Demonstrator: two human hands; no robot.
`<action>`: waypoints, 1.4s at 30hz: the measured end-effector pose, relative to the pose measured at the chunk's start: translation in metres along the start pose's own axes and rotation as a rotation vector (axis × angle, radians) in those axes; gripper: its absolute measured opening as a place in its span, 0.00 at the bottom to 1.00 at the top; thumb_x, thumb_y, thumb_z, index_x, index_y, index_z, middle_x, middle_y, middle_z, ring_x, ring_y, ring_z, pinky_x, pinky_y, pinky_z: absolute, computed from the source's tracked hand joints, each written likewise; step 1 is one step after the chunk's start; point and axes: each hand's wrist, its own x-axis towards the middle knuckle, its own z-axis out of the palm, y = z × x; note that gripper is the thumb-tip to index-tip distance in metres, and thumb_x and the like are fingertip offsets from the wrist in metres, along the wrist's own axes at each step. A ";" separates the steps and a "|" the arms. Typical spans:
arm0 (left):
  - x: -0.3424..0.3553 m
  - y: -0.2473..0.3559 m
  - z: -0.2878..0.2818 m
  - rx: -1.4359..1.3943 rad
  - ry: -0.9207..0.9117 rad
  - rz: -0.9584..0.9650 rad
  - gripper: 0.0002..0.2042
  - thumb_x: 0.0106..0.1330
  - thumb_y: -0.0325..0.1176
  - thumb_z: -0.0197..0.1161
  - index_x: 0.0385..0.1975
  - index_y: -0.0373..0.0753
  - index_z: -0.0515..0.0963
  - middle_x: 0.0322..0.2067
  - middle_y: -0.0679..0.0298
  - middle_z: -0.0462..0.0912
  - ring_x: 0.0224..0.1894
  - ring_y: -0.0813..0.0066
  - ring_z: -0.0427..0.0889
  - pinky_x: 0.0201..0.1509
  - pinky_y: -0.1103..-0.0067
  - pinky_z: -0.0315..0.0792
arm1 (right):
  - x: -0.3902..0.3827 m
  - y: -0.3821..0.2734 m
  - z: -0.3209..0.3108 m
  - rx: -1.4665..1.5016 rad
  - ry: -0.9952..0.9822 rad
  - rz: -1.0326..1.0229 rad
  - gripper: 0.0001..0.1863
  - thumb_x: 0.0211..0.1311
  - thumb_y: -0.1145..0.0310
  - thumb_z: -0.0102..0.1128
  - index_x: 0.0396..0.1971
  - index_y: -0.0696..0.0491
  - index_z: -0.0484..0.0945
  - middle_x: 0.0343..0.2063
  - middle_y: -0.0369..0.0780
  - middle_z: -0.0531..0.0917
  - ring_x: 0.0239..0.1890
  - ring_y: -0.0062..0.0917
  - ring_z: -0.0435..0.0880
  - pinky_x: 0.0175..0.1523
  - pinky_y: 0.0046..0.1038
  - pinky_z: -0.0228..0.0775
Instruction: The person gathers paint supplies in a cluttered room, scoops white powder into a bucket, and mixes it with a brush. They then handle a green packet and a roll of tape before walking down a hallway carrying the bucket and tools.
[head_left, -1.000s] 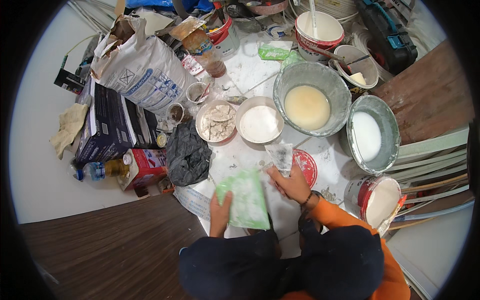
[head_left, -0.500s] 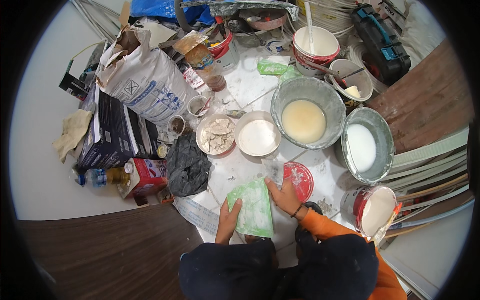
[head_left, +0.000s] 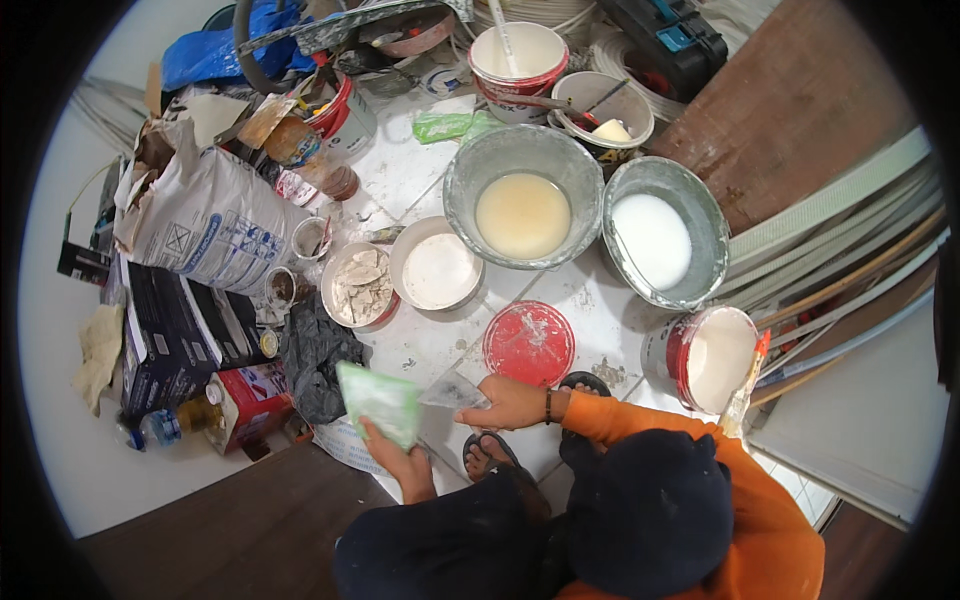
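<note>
My left hand (head_left: 398,462) grips a flat green plastic packet (head_left: 380,402) smeared with white powder, its fingers partly behind it. In my right hand (head_left: 508,403) is a thin, greyish, see-through flat piece (head_left: 455,390); I cannot tell whether it is a scraper or a bit of plastic. A gap separates the two things. Just beyond the right hand lies a red round lid (head_left: 529,343) marked with white. Farther off stand a shallow white tub (head_left: 437,263) with a pale coating and another tub (head_left: 360,285) holding broken whitish chunks.
A large grey bucket (head_left: 460,205) holds cloudy beige liquid; a second grey bucket (head_left: 712,250) holds white liquid. At right stands a red-and-white pail (head_left: 683,350) with a brush beside it. A crumpled black bag (head_left: 318,365), a paper sack (head_left: 215,225) and boxes crowd the left.
My hands have drawn apart: the left moved left with the green packet, the right now holds the see-through piece away from it. The view has shifted right.
</note>
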 end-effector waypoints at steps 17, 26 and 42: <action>-0.010 0.007 0.019 0.144 -0.455 -0.047 0.25 0.74 0.46 0.58 0.62 0.34 0.68 0.54 0.59 0.77 0.53 0.68 0.79 0.55 0.72 0.74 | -0.015 0.001 -0.059 0.291 0.327 -0.210 0.24 0.72 0.60 0.58 0.59 0.59 0.71 0.41 0.40 0.84 0.41 0.20 0.84 0.40 0.24 0.78; 0.000 -0.005 0.040 0.263 -0.361 -0.012 0.25 0.77 0.46 0.54 0.59 0.28 0.69 0.55 0.55 0.77 0.52 0.68 0.80 0.55 0.73 0.74 | -0.256 -0.029 -0.092 -0.139 1.105 0.264 0.16 0.66 0.65 0.61 0.48 0.58 0.75 0.34 0.40 0.83 0.36 0.23 0.83 0.41 0.25 0.76; 0.004 -0.036 0.054 0.572 -0.613 -0.015 0.21 0.72 0.36 0.61 0.58 0.27 0.71 0.50 0.56 0.80 0.47 0.72 0.80 0.53 0.76 0.73 | -0.368 0.079 -0.082 -0.310 1.532 0.665 0.24 0.58 0.57 0.67 0.47 0.61 0.80 0.22 0.41 0.83 0.24 0.28 0.84 0.31 0.33 0.77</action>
